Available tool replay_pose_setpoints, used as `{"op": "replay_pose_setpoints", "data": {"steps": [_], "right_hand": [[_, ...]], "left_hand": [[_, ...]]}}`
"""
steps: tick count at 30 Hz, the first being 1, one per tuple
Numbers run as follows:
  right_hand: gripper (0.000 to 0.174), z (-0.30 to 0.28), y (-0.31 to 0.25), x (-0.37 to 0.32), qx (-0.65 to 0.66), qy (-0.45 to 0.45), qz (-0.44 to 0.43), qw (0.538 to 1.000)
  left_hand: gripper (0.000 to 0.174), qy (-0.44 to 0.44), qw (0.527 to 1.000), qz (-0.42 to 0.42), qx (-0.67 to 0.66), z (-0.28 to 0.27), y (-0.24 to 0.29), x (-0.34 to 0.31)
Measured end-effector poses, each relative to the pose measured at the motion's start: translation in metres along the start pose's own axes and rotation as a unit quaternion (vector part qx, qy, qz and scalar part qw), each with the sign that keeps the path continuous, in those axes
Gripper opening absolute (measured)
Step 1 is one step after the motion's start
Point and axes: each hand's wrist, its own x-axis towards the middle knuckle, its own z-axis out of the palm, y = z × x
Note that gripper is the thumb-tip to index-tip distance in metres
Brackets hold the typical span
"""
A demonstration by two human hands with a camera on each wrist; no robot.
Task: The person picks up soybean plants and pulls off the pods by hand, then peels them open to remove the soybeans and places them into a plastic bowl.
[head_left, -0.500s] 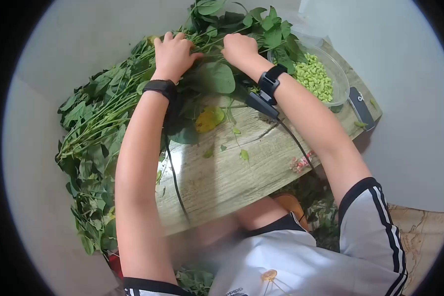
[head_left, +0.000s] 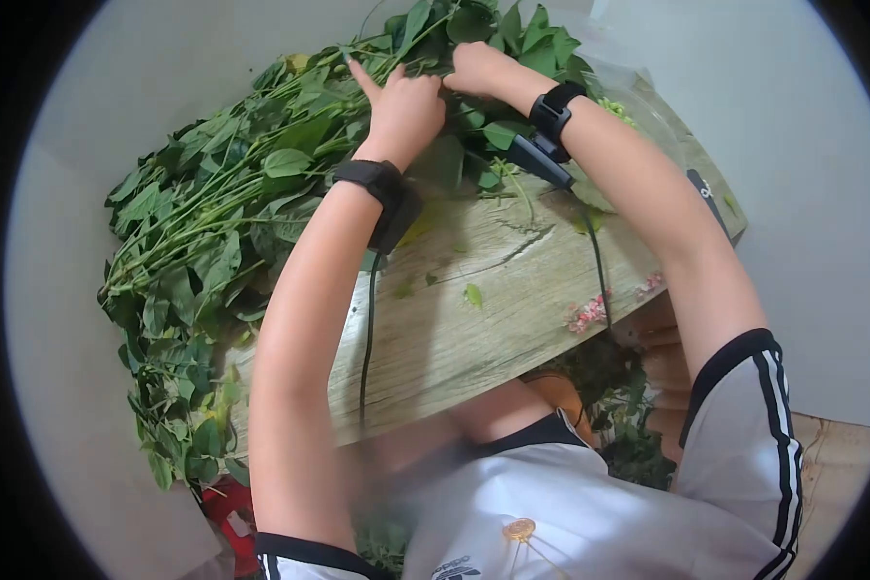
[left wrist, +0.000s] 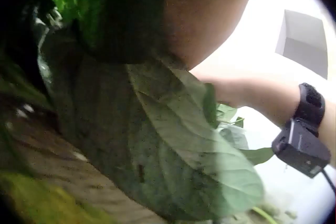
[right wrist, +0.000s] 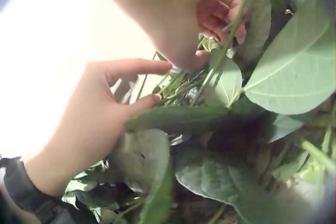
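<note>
Leafy green bean plants (head_left: 193, 213) with long stems are heaped across the far and left sides of the wooden table. My left hand (head_left: 406, 114) reaches into the heap, its outer finger stretched away; in the right wrist view, the thumb and forefinger of that left hand (right wrist: 92, 103) bend around thin stems. Close beside it, my right hand (head_left: 481, 70) grips a bean plant, fingers curled among stems and leaves. Broad leaves (right wrist: 294, 56) partly cover the work there. A big leaf (left wrist: 163, 140) fills much of the left wrist view and hides the left fingertips.
Shelled green beans (head_left: 617, 111) in a clear bowl show partly behind the right forearm. A dark phone-like object (head_left: 703, 188) lies by the table's right edge. Leaf scraps and pink-red bits (head_left: 590, 314) dot the wooden table (head_left: 454, 338). Cables hang from both wrist cameras. A wall stands beyond.
My left hand has moved right, close to the right hand, and its spread fingers have drawn in. The right hand has shifted slightly up and right. Leaves now cover more of the bean bowl.
</note>
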Motion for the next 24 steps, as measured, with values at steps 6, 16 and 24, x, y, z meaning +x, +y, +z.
{"op": "replay_pose_setpoints", "data": {"steps": [6,16,24], "right_hand": [[0.030,0.005,0.011,0.005,0.040,-0.039,-0.025,0.998],[0.016,-0.005,0.020,-0.026,0.040,0.067,-0.161,0.984],[0.020,-0.033,0.051,-0.050,0.021,0.166,-0.204,0.965]], "left_hand": [[0.071,-0.003,0.993,0.079,0.089,0.019,0.027,-0.014],[0.078,-0.115,0.979,0.016,0.165,0.017,0.049,-0.015],[0.075,-0.142,0.971,-0.021,0.192,0.025,0.054,-0.014]]}}
